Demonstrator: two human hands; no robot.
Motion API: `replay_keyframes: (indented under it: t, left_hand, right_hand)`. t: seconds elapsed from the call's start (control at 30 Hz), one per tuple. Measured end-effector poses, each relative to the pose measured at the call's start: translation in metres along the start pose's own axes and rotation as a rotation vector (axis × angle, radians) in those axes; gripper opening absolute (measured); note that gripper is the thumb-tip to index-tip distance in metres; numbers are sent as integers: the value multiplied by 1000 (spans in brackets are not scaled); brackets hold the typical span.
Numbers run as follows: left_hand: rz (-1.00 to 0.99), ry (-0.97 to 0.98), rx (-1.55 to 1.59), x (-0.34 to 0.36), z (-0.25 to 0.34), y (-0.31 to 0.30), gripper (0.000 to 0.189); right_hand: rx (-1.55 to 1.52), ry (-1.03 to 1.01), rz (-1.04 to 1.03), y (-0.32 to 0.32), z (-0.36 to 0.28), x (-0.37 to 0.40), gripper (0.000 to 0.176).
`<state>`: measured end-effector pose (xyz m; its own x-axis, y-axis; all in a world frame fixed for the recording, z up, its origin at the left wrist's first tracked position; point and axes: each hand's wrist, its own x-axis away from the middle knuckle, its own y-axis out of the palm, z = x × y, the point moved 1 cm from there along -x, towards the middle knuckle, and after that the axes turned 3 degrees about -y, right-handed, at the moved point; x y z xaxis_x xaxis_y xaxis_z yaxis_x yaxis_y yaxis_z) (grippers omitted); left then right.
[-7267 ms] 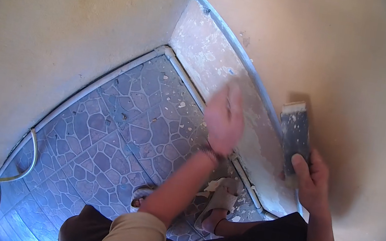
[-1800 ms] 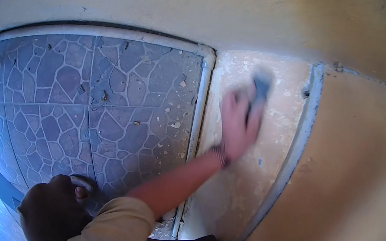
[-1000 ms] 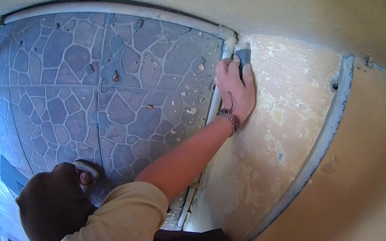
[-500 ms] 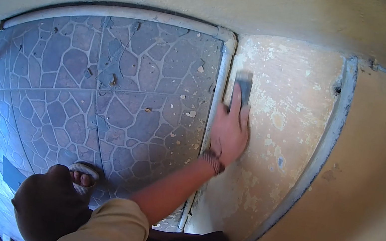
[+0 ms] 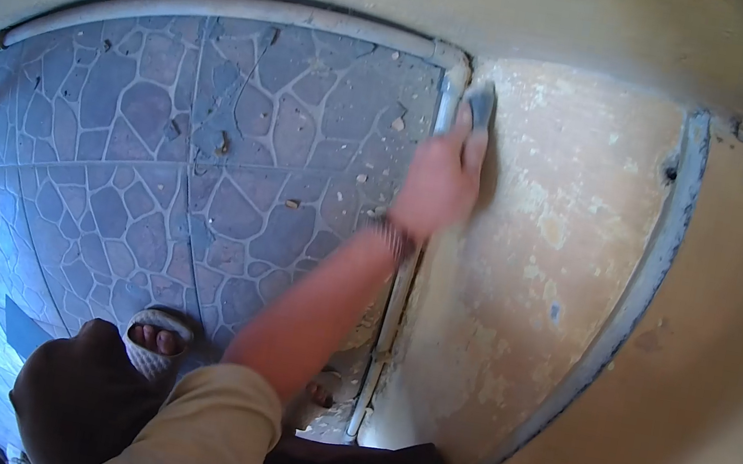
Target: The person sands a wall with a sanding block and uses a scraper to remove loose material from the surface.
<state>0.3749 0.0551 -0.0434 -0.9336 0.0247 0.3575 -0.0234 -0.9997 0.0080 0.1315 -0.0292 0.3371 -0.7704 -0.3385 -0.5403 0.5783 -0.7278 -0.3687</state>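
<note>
My left hand (image 5: pixel 441 180) is closed around a flat grey scraper (image 5: pixel 481 104), its index finger laid along the tool. Motion blurs the scraper's edges. It is at the tan wall (image 5: pixel 523 256), near the upper corner where the white pipe (image 5: pixel 453 85) bends. Patches of flaked paint mark this wall. A dark band circles the left wrist (image 5: pixel 390 235). My right hand is outside the view.
Paint chips (image 5: pixel 398 124) and bits of debris lie on the stone-patterned tile floor (image 5: pixel 148 109). A grey raised strip (image 5: pixel 654 257) runs down the wall at right. My sandalled foot (image 5: pixel 158 339) and dark-clothed knees are low in view.
My left hand and the scraper have moved up along the wall, closer to the pipe corner. The whole view has shifted slightly.
</note>
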Motion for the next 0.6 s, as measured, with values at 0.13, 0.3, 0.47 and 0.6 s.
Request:
replay_keyframes:
  t: [0.13,0.3,0.47,0.6]
  left_hand:
    - [38,14,45,1,3,-2,50]
    - [-36,14,95,-14,10,-12,50]
    - [-47,81,188,-4,5,-10,51]
    - [-115,36,203,-14,-4,-9,50]
  right_hand:
    - [-3,36,37,2,-5,-1,42]
    - [44,22,-10,0,-2,0,44]
    - [46,31,36,5,-6,-2,47]
    - [-2,33,42,5,-3,-1,47]
